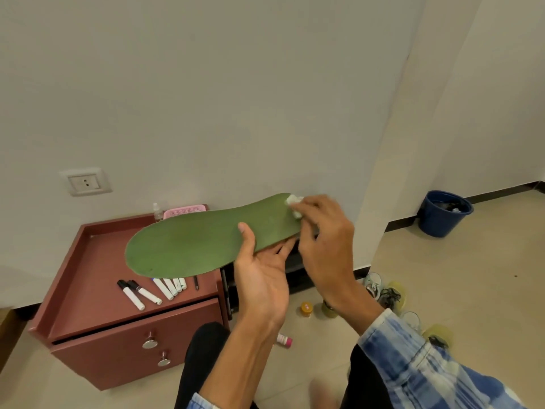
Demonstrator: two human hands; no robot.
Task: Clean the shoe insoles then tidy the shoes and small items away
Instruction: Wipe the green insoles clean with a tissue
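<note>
**Insole held up and wiped at its far end**

The left hand [261, 276] grips the green insole [206, 240] from below, palm up, thumb pressed on the upper face and fingers spread under its edge. The right hand [323, 234] is closed around a small white wad [293, 202], pinching it against the insole's narrower far end. The insole is held in the air, roughly level, above the front right corner of a reddish-brown cabinet [97, 255].

On the cabinet top lies a row of white markers [153, 292], two of them with black caps, and a thin dark pen just beside them. At the back of the top stand a clear small bottle [157, 211] and a pink basket [188, 210], both partly hidden by the insole.

On the tiled floor to the right sit pale yellow-soled shoes [389, 293], with small yellow jars [306, 309] near them. A blue bucket [443, 214] stands well apart by the wall
</note>
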